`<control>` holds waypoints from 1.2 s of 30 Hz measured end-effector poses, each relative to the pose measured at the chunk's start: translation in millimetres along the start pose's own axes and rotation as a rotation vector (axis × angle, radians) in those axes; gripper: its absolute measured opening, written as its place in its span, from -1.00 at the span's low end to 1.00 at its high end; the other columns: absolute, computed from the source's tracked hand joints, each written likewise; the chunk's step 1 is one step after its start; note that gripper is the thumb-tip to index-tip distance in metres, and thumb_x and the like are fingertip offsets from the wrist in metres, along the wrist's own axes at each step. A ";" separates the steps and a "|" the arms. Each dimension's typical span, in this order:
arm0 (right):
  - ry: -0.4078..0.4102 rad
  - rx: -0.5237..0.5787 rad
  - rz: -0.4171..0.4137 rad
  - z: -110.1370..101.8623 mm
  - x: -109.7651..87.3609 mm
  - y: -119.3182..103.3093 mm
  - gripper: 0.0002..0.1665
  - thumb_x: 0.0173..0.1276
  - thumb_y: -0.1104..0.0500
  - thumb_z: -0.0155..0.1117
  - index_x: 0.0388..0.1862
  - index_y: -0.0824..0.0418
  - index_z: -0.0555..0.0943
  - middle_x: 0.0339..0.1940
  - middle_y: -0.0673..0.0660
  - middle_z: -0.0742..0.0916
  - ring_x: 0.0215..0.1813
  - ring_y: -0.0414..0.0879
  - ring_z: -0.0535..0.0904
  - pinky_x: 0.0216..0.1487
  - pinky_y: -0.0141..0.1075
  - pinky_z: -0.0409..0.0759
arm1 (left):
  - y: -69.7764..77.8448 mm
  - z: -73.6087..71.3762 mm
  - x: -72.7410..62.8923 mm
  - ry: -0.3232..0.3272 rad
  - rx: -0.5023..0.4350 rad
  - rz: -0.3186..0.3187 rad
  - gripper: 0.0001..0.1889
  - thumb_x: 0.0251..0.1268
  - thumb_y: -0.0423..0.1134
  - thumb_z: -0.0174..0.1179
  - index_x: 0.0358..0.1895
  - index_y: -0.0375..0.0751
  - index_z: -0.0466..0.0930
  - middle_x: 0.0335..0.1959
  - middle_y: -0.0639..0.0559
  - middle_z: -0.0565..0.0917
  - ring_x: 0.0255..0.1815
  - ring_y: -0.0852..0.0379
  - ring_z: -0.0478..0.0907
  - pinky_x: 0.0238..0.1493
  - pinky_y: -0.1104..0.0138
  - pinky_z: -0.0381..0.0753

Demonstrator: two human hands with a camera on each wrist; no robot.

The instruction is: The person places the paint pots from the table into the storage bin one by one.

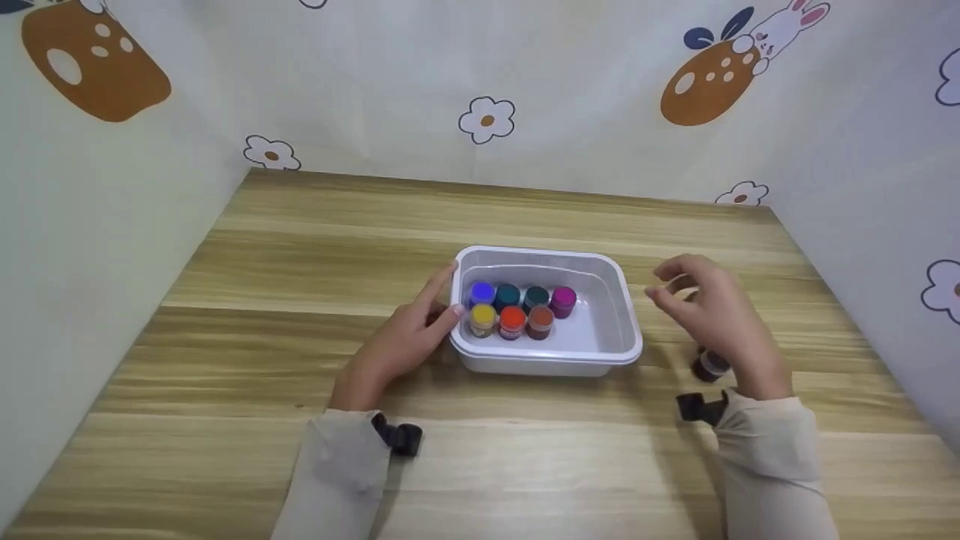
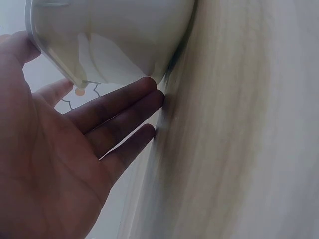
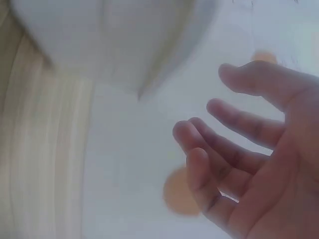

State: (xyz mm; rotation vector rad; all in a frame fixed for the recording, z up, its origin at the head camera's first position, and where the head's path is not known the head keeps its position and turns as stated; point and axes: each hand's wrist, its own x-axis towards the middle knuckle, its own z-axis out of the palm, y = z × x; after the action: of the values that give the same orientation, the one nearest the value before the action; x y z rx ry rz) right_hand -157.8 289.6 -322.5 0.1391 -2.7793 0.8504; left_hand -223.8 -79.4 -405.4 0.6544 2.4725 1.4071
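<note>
A white plastic tub (image 1: 621,330) stands on the table with several small paint jars inside, in two rows toward its left side. The back row has blue (image 1: 482,294), teal, dark green and magenta (image 1: 563,301) jars; yellow (image 1: 483,320), orange-red (image 1: 512,322) and brown jars are in front. My left hand (image 1: 409,334) holds the tub's left rim, its thumb over the edge and index finger along the side. In the left wrist view the other fingers (image 2: 119,119) extend below the rim. My right hand (image 1: 709,307) hovers right of the tub, fingers loosely bent, holding nothing.
A dark jar (image 1: 709,366) is on the wooden table (image 1: 525,465) beside my right wrist, partly hidden by it. Cloth walls (image 1: 375,90) with flower and rabbit prints enclose the back and both sides. Black straps (image 1: 401,439) are on the wrists.
</note>
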 end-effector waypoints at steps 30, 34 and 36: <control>-0.114 0.067 0.299 -29.9 -53.8 129.6 -0.38 0.34 0.31 0.28 0.30 0.56 0.35 0.18 0.60 0.52 0.20 0.44 0.49 -0.13 -0.60 0.40 | -0.1 -0.7 0.7 0.003 0.038 -0.020 -0.32 0.52 0.09 -0.02 0.59 0.41 -0.11 0.12 -0.14 0.62 0.04 -0.03 0.56 0.15 -0.03 0.50; -0.118 0.081 0.304 -30.1 -56.2 131.9 -0.39 0.35 0.31 0.28 0.29 0.57 0.36 0.17 0.60 0.53 0.17 0.43 0.52 -0.15 -0.60 0.43 | 0.2 -0.2 1.5 0.002 0.039 -0.014 -0.32 0.53 0.07 -0.02 0.59 0.41 -0.12 0.10 -0.15 0.63 0.02 -0.03 0.56 0.13 -0.02 0.51; -0.119 0.082 0.301 -30.7 -57.7 132.9 -0.41 0.36 0.31 0.28 0.28 0.56 0.37 0.16 0.60 0.54 0.16 0.43 0.53 -0.14 -0.60 0.44 | 0.7 0.1 1.8 0.002 0.043 -0.016 -0.32 0.53 0.08 -0.03 0.59 0.42 -0.12 0.07 -0.13 0.63 -0.01 -0.02 0.56 0.12 -0.01 0.51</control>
State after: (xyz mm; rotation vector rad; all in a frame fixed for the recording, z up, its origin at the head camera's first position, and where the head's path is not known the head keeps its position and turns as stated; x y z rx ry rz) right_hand -116.9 418.1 -383.8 -0.2283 -2.9230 1.0582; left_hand -225.2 -78.1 -404.8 0.6411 2.5102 1.3527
